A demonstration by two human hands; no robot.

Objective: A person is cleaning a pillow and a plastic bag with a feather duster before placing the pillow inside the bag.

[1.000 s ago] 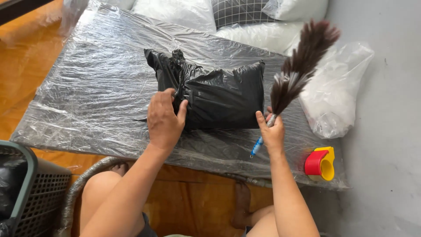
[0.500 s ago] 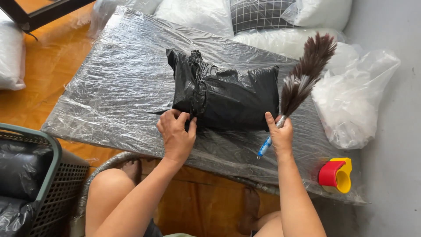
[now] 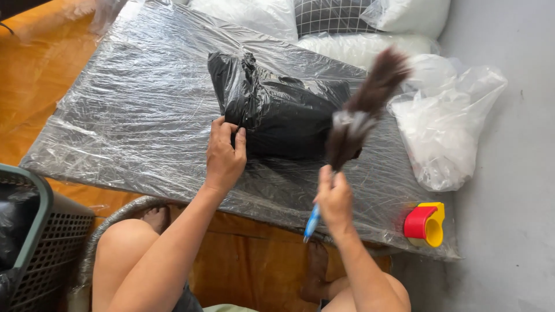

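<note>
Bare arms, bare knees, no sleeves

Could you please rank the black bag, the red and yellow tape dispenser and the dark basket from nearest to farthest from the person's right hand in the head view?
From the right hand:
1. Black bag, just up and to the left on the wrapped table.
2. Red and yellow tape dispenser, to the right at the table's corner.
3. Dark basket, far left on the floor.
</note>
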